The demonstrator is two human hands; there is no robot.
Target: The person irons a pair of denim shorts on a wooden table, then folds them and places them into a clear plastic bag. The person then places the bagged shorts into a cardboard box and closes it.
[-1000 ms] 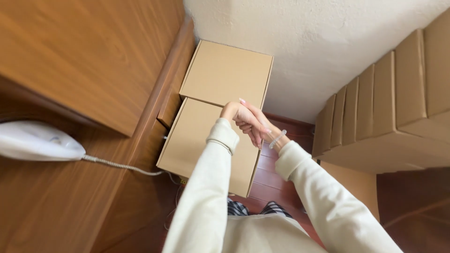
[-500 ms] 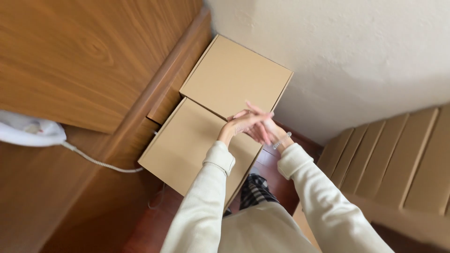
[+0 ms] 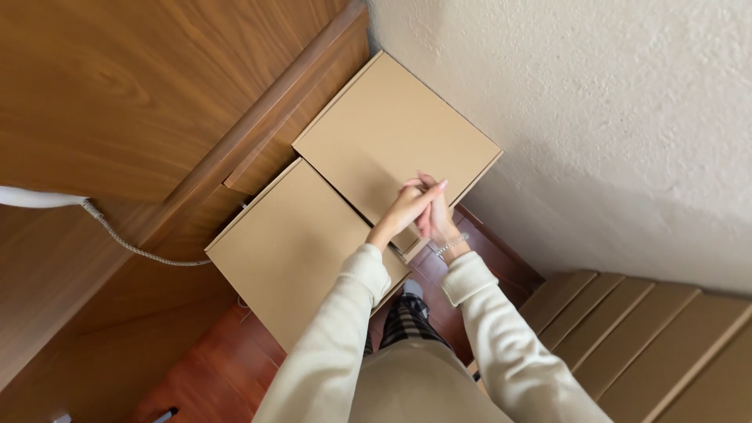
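Note:
Two flat brown cardboard boxes stand side by side against the wall, the farther box overlapping the nearer box. My left hand and my right hand are pressed against each other above the near edge of the farther box. The fingers of both are stretched out and I see nothing held between them. A thin bracelet sits on my right wrist. Both arms wear cream sleeves.
A wooden cabinet fills the left side, with a white object and its grey cord on it. A row of upright cardboard boxes stands at the lower right. White rough wall behind; red-brown floor below.
My joined hands have stayed together over the boxes, shifting slightly toward the farther box. The view has swung, so the row of boxes on the right has dropped lower.

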